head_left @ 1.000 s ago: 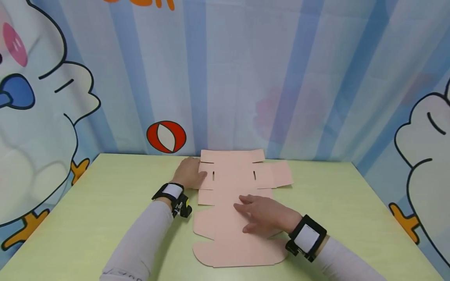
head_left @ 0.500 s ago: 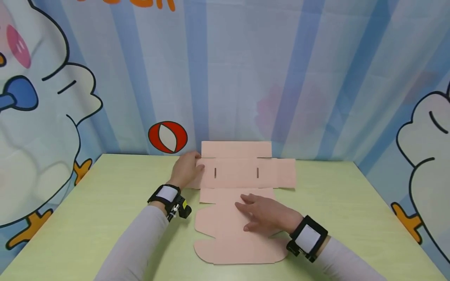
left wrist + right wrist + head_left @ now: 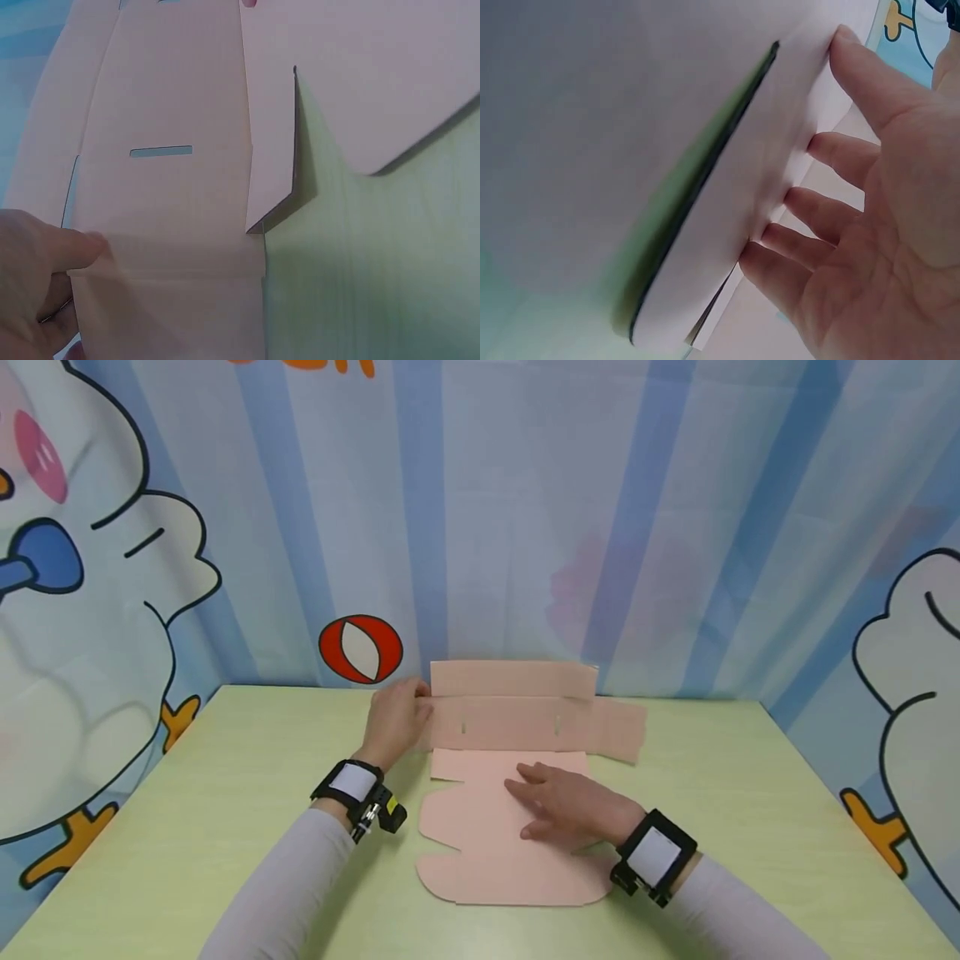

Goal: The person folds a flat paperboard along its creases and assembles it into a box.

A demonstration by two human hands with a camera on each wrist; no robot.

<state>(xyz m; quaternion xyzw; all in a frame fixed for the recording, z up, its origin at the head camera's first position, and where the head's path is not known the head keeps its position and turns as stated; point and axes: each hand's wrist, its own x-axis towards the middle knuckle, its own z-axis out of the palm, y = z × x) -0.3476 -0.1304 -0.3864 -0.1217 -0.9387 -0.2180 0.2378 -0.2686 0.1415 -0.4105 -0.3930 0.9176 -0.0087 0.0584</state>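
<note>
Nearest, the right sleeve (image 3: 738, 906) and left sleeve (image 3: 273, 893) flank the pink cardboard sheet (image 3: 517, 885), which lies on the pale green table (image 3: 150, 827). The sheet's round-cornered near end is flat, and its near edge sits a little higher in the head view than a second ago. Just right of that end is the black right wristband (image 3: 654, 857). The right hand (image 3: 573, 802) rests on the middle of the sheet, in nearly the same spot as before, fingers spread and tips touching the surface, grasping nothing. The left wristband (image 3: 360, 793) is left of the sheet.

Farther on, the left hand (image 3: 392, 722) pinches the sheet's far left side, thumb over the cardboard and fingers beneath, as the left wrist view shows. It has moved slightly farther away since the first frame. The slotted panel (image 3: 510, 723) beside it, flat a second ago, is now tilted up along its near crease; its slots, dark earlier, show pale green in the head view. Beyond that, the far strip (image 3: 513, 679) of the sheet stands higher than at first and overlaps the blue striped curtain (image 3: 517, 485), with a printed red-and-white ball (image 3: 361, 649) left of the strip.
</note>
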